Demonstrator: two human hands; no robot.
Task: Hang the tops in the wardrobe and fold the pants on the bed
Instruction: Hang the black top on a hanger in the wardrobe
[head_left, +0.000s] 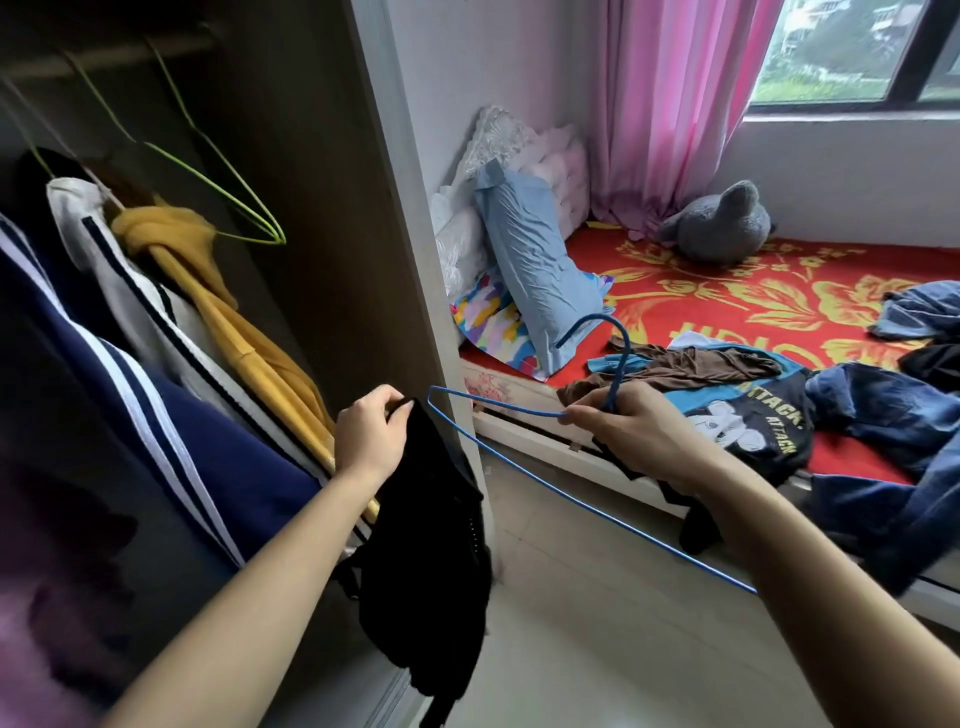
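wardrobe (322, 182) dim — black top (431, 519) half-lit, hanger (519, 457) end cut off

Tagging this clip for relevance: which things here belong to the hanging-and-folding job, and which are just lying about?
Job: black garment pinched by left hand; blue hanger gripped by right hand; green hangers in the wardrobe; jeans and printed top on the bed.
Lying about: blue pillow; grey plush toy; pink curtain.

Wardrobe (322, 156) left, bed (727, 291) right — clothes (737, 410) on bed.
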